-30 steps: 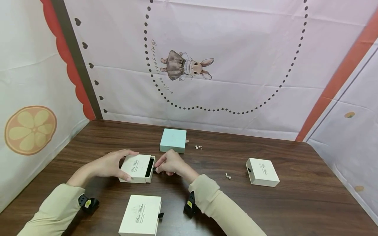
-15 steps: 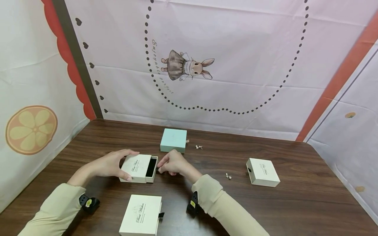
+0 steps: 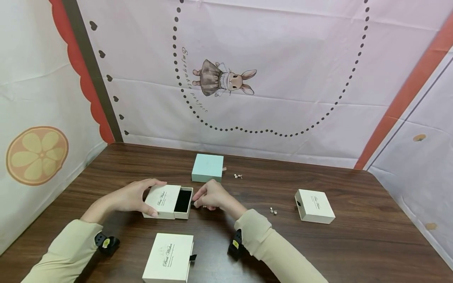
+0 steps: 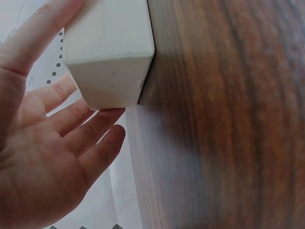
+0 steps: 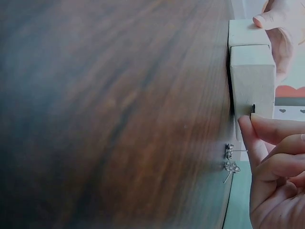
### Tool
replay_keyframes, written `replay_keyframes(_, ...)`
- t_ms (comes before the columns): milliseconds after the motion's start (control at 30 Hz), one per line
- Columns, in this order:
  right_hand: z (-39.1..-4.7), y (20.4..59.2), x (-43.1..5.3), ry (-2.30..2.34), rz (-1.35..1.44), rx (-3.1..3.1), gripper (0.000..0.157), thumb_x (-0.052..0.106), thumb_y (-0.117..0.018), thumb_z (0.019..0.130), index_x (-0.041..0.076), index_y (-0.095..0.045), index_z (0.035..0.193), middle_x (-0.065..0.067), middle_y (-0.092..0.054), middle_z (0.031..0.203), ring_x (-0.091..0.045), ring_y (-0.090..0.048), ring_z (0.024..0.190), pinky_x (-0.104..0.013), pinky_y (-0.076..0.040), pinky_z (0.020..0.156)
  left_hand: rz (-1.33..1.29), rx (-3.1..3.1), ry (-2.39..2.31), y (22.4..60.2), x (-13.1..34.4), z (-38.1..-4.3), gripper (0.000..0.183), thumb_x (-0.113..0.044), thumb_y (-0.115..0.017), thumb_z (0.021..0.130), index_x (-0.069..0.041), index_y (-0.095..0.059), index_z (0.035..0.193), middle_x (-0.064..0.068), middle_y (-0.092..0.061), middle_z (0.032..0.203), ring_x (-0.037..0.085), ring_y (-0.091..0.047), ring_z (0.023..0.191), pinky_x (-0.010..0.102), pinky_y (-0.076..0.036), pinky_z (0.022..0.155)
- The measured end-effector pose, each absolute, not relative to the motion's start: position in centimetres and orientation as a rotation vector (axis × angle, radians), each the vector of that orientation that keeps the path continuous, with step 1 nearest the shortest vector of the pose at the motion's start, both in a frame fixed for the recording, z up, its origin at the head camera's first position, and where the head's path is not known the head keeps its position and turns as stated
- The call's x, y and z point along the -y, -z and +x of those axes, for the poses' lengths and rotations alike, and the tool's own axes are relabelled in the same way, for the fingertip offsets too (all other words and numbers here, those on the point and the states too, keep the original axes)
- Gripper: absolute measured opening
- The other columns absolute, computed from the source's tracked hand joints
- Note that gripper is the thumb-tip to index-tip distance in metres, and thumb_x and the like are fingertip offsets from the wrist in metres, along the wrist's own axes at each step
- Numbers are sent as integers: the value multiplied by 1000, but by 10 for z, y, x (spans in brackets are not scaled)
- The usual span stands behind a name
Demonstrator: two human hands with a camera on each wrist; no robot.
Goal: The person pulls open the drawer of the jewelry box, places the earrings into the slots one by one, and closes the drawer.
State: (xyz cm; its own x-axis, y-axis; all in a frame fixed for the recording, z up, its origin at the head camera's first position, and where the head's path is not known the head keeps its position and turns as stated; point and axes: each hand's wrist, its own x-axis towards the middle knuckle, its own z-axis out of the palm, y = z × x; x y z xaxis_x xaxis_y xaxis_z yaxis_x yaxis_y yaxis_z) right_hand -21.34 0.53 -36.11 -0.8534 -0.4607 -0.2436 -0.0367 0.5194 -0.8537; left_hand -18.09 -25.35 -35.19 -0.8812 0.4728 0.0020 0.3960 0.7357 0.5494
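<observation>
A cream drawer-style gift box (image 3: 162, 199) with "Best Wishes" lettering lies on the table. My left hand (image 3: 136, 196) grips its sleeve, thumb at the near side and fingers at the far side; the left wrist view shows the box corner (image 4: 112, 71) between them. The drawer (image 3: 183, 201), black inside, stands partly out to the right. My right hand (image 3: 212, 195) pinches the small black ribbon tab (image 5: 253, 109) on the drawer's end. Beside the right fingers, small sparkly stud earrings (image 5: 230, 160) lie on the table; the hand mostly hides them in the head view.
Behind the hands stands a teal box (image 3: 207, 168), with stud earrings (image 3: 238, 176) at its right. More earrings (image 3: 273, 211) lie farther right, before another cream box (image 3: 315, 206). A third cream box (image 3: 169, 257) sits at the front. A fabric backdrop (image 3: 283, 78) borders the table.
My right hand has moved right, drawing the drawer farther out of its sleeve by the tab. More of the black inside shows. The left hand has stayed in place on the box.
</observation>
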Motion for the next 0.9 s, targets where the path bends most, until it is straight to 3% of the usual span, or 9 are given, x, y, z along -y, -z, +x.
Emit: replay_keyframes(900,-217,359,-21,1248,-454,-2326,4,2,-72,74,3,-72,78,-6,-58,52,-6,-34,31,-20,-32,34,694,-2778,-846,351,252,-181,91,-48,-81,57,-4,-47,129,18,-49,128,33,-45,113,52,-36,87)
